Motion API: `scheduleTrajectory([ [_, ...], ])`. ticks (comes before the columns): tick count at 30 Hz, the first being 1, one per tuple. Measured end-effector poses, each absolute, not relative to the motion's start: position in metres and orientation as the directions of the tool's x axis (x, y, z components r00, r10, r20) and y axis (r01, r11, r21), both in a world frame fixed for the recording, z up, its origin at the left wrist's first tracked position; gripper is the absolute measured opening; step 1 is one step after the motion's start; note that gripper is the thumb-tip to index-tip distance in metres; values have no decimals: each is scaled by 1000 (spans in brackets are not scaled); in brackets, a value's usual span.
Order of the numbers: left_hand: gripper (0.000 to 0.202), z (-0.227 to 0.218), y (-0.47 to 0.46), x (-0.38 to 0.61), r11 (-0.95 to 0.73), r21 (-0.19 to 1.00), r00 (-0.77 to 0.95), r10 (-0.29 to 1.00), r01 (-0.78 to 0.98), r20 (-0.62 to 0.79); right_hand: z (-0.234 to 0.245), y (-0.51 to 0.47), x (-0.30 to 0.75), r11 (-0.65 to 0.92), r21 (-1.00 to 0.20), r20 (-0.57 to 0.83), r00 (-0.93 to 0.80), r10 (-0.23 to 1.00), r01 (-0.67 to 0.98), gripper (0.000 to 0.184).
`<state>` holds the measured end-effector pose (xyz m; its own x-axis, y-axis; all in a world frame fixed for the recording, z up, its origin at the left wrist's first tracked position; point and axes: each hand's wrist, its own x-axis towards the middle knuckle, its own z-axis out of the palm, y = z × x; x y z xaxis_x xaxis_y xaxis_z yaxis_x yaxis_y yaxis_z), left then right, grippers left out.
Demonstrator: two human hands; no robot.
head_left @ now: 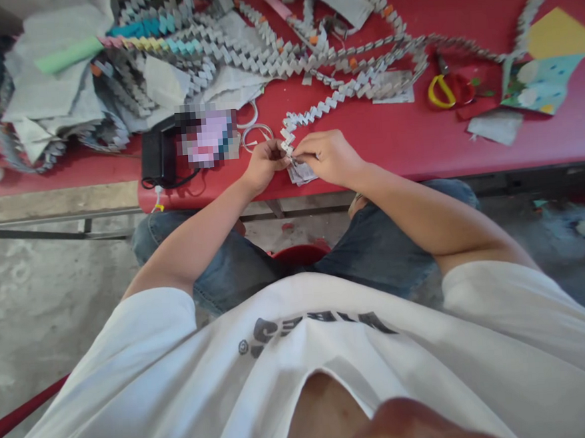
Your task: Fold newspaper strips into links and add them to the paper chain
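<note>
My left hand (263, 165) and my right hand (329, 155) meet at the front edge of the red table (407, 144). Both pinch the near end of a long zigzag chain of folded grey paper (315, 107), which runs away from my fingers up and to the right across the table. Under my right hand a small folded strip of printed paper (301, 174) sticks out, held against the chain's end. The fingers of both hands are curled tight.
A heap of more folded paper chains (185, 46) and grey sheets (48, 89) covers the back left. A black device with a cable (161, 158) lies left of my hands. Yellow-handled scissors (441, 88) and coloured paper (543, 75) lie to the right. Concrete floor lies below.
</note>
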<state>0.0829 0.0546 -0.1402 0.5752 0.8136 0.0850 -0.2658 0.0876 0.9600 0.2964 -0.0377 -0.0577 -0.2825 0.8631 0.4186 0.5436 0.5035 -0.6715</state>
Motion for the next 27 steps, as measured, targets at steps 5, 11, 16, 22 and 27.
scheduleTrajectory([
  [5,45,-136,47,87,14,953,490,860,-304,144,-56,-47,286,348,-798,355,-82,931,492,22],
  [11,51,-130,41,89,-23,962,438,887,-272,145,-65,-51,275,382,-583,433,-124,893,717,13],
  [16,51,-130,40,88,-20,963,434,890,-267,139,-61,-52,274,342,-486,382,-157,911,804,21],
  [22,49,-127,38,90,-38,968,422,895,-249,143,-54,-55,270,266,-411,315,-138,939,872,21],
  [27,49,-128,37,92,-39,967,413,899,-253,144,-58,-52,268,225,-624,344,4,939,748,13],
])
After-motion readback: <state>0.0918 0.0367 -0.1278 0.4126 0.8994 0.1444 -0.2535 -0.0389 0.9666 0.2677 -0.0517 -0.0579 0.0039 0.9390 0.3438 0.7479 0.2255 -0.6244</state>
